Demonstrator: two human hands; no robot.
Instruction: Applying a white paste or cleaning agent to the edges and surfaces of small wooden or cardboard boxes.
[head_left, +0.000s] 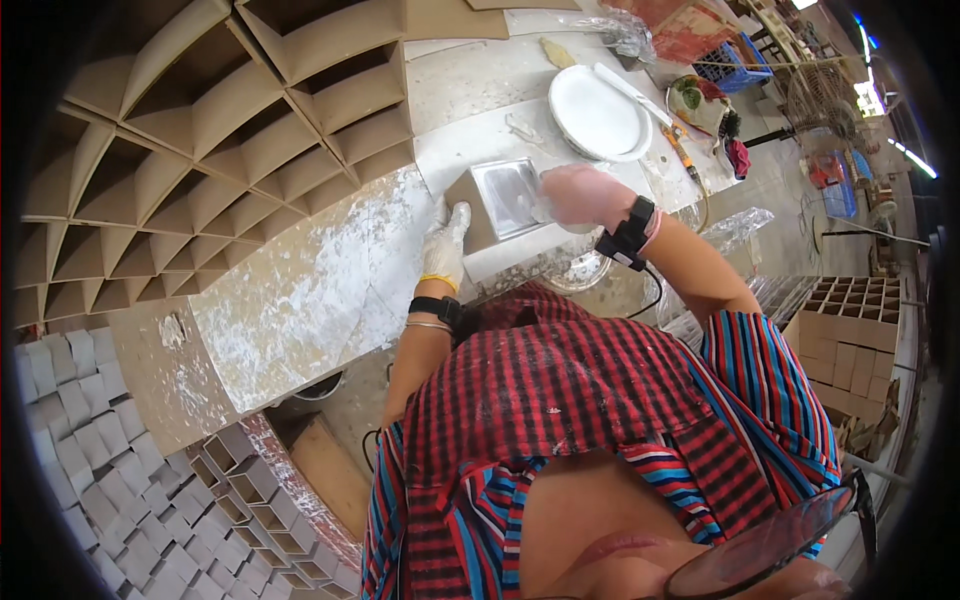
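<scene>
A small brown cardboard box (478, 228) lies on the white-smeared worktable (330, 255), a shiny silver-grey face turned up. My left hand (447, 245), in a pale thin glove, grips the box at its left side, the thumb along its edge. My right hand (585, 197) is closed and slightly blurred at the right edge of the silver face. What its fingers hold, if anything, is hidden. Just beyond the box stands a round white dish (600, 115) with a flat white stick (622, 86) across its rim.
Stacked open brown boxes (230, 110) rise at the far left. An orange-handled tool (680, 150) with a hose lies right of the dish. A blue crate (735, 65) is at the far right. More boxes (845, 340) stand at right, and pale blocks (110, 440) at lower left.
</scene>
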